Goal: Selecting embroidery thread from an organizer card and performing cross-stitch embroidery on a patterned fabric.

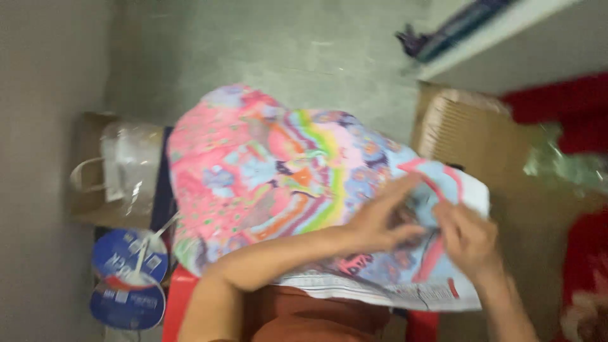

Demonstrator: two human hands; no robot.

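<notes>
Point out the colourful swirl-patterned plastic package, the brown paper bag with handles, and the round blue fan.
Colourful swirl-patterned plastic package [272, 171], head view: middle of its patterned face.
Brown paper bag with handles [88, 190], head view: its left side.
Round blue fan [126, 304], head view: lower blue disc.

Grey concrete floor [329, 44], brown cardboard box [481, 139], white shelf [506, 31]
</notes>
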